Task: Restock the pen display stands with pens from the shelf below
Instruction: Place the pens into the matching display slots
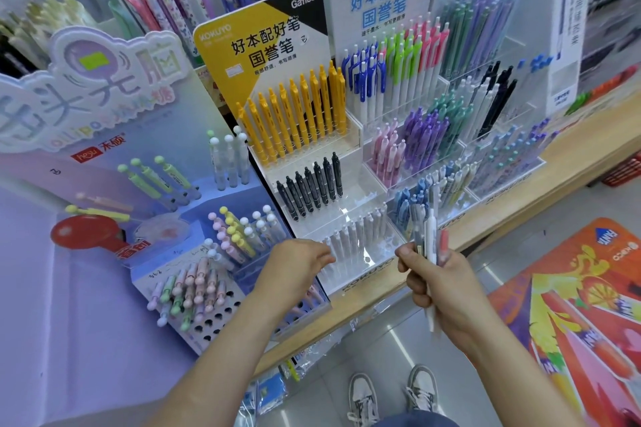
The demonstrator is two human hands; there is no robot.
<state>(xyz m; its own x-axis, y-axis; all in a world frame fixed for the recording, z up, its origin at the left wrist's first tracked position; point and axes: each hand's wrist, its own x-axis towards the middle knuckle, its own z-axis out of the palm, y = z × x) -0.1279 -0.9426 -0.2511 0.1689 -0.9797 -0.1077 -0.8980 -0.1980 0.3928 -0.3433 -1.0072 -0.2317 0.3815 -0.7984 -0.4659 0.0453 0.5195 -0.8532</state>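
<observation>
My right hand (438,282) grips a small bundle of pens (431,236), white, grey and one pinkish, held upright just in front of the shelf edge. My left hand (295,267) reaches to the front row of white pens (353,236) in the yellow-and-black Kokuyo display stand (277,55); its fingertips are at the leftmost white pen, and whether they pinch it is hidden. Above that row stand black pens (312,189) and yellow pens (295,114).
A clear Kokuyo stand (381,3) with blue, green, pink and purple pens sits to the right. A lilac stand (145,253) with ball-topped pens is on the left. The wooden shelf edge (503,215) runs diagonally. Below are grey floor, an orange mat (589,305) and my shoes.
</observation>
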